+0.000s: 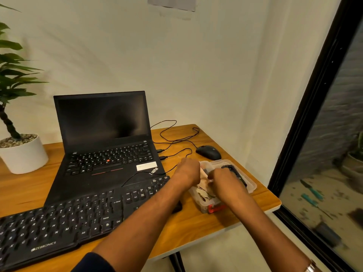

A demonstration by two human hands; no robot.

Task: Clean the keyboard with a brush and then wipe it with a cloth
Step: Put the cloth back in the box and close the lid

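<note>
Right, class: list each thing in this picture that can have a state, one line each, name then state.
Laptop: lid open, screen dark.
Keyboard: flat on the desk, untouched.
Mouse: resting on the desk, cable attached.
Plastic box: open, things inside.
Left hand: at the box; grip unclear.
Right hand: reaching into the box; grip unclear.

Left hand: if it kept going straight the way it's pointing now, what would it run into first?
Most likely the black computer mouse. The left hand, over the clear plastic container, points away from the person toward the desk's far right corner, where the mouse lies just beyond. Height is unclear, so it might pass above.
</note>
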